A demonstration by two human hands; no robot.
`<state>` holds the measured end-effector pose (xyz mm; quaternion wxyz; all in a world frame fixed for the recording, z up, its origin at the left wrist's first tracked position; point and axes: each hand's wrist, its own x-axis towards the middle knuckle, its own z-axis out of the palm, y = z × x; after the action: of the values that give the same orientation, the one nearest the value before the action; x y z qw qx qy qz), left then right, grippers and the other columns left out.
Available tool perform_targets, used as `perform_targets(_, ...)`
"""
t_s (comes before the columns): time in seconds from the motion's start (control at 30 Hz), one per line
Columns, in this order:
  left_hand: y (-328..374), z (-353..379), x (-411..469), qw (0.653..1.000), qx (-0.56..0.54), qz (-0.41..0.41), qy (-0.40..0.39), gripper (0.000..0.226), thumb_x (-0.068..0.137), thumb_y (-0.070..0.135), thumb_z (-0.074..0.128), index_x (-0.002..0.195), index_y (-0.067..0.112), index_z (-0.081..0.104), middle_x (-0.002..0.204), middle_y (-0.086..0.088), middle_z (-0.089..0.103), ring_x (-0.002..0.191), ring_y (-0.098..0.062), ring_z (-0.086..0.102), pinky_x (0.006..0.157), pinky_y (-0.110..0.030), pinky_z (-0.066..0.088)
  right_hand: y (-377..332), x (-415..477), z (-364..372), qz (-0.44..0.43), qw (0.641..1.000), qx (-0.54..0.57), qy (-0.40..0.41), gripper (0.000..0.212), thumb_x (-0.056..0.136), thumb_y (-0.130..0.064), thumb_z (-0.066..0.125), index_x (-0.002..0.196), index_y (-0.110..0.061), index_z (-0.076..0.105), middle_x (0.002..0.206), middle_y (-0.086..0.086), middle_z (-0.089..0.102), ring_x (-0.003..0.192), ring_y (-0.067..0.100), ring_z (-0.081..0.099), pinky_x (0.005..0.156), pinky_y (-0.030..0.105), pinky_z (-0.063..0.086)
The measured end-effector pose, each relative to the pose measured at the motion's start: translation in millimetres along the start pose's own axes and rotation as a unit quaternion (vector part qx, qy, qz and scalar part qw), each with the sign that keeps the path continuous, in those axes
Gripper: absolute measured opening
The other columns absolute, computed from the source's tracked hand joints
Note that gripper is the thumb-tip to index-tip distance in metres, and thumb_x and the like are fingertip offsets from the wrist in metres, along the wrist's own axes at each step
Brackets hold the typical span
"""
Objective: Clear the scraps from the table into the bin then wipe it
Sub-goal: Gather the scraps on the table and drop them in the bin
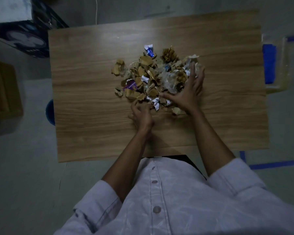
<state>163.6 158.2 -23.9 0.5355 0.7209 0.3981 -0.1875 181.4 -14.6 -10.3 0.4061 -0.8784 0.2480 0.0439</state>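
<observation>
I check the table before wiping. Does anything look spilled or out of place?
Yes. A heap of scraps, torn cardboard pieces and crumpled wrappers, lies loose in the middle of the wooden table, in no container. The right hand rests spread on its right side; the left hand is at its near edge.

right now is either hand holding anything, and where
The right hand lies spread on the scraps, gripping nothing. The left hand curls its fingers at their near edge; whether they pinch a scrap cannot be told.

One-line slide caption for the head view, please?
On a wooden table, right hand spread on the scrap pile, left hand curled at its near edge.
</observation>
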Motion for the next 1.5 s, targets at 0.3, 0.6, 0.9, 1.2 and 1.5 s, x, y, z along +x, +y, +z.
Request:
perform_targets(0.3, 38.3, 21.5, 35.9, 0.986, -0.134, -0.053, -0.088, 0.079, 0.059, 0.053, 0.073, 0.127, 0.014, 0.062, 0.133, -0.019, 0.060, 0.105, -0.037, 0.069, 0.058, -0.038, 0.059, -16.7, 70.6, -1.0, 0.049, 0.991, -0.018, -0.121, 0.137, 0.052, -0.082, 0.082, 0.160, -0.052, 0.004, 0.170, 0.011, -0.022, 0.154, 0.039, -0.023, 0.120, 0.069, -0.004)
perform_targets(0.6, 48.3, 25.1, 48.7, 0.988, -0.113, -0.013, -0.105, 0.054, 0.092, 0.051, 0.054, 0.130, 0.012, 0.058, 0.132, -0.016, 0.061, 0.113, -0.032, 0.066, 0.068, -0.042, 0.062, -10.1, 37.0, 48.1, -0.023, 0.986, -0.155, -0.052, 0.096, 0.073, -0.082, 0.065, 0.156, -0.049, 0.030, 0.169, 0.001, 0.019, 0.156, 0.033, 0.007, 0.119, 0.060, 0.009)
perform_targets(0.9, 53.4, 24.6, 37.7, 0.995, -0.021, 0.062, -0.073, 0.031, 0.105, 0.014, 0.044, 0.134, 0.015, 0.055, 0.121, -0.006, 0.062, 0.109, -0.024, 0.063, 0.093, -0.036, 0.055, -8.6, 13.2, 76.1, -0.176, 0.948, -0.263, -0.013, 0.066, 0.075, -0.032, 0.079, 0.136, -0.015, 0.059, 0.133, 0.020, 0.056, 0.120, 0.044, 0.052, 0.075, 0.043, 0.053)
perform_targets(1.2, 15.4, 1.3, 11.5, 0.994, 0.007, 0.038, 0.106, 0.019, 0.090, 0.024, 0.066, 0.108, 0.019, 0.070, 0.110, -0.004, 0.072, 0.101, -0.025, 0.064, 0.090, -0.038, 0.052, -5.5, 16.4, 57.9, -0.036, 0.999, 0.000, 0.031, 0.059, 0.073, -0.026, 0.087, 0.122, -0.001, 0.065, 0.124, 0.021, 0.064, 0.107, 0.034, 0.064, 0.087, 0.036, 0.052)
perform_targets(1.5, 26.7, 19.5, -33.7, 0.898, -0.232, -0.317, -0.198, 0.060, 0.098, 0.059, 0.037, 0.107, 0.007, 0.064, 0.104, -0.019, 0.066, 0.105, -0.037, 0.062, 0.086, -0.058, 0.050, -33.3, 1.7, 34.1, 0.182, 0.910, 0.361, 0.090, 0.031, 0.089, -0.019, 0.077, 0.066, -0.023, 0.057, 0.063, -0.012, 0.061, 0.059, -0.001, 0.057, 0.065, 0.023, 0.048)
